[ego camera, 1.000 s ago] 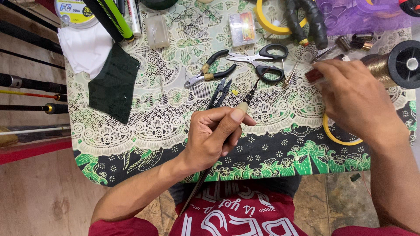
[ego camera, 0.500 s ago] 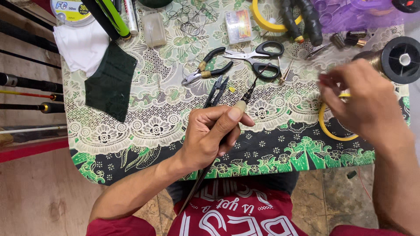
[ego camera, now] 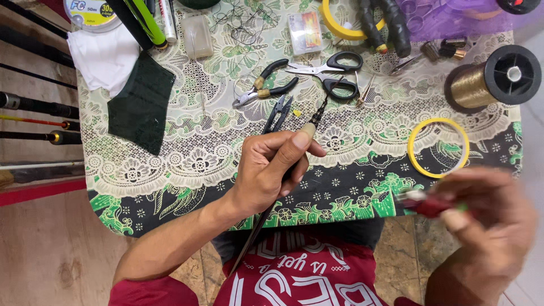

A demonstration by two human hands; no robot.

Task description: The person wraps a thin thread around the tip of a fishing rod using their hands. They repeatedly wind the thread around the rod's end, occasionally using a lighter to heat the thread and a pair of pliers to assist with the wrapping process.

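Hands first: our left hand is curled around a thin dark rod, thumb pressed along the top, and the rod runs from our lap up over the near edge of the table toward the middle. Our right hand sits off the table's near right corner and it's blurry, but we can see the fingers pinching a small red thing; we can't tell what it is. Just past the rod's tip lie black-handled scissors, with small pliers beside them and black nippers a bit nearer to us. Toward the right edge we've got a yellow ring of tape lying flat, and a spool of gold thread near the far right corner. Over on the left side there's a dark green cloth with a white cloth touching it near the far left corner.
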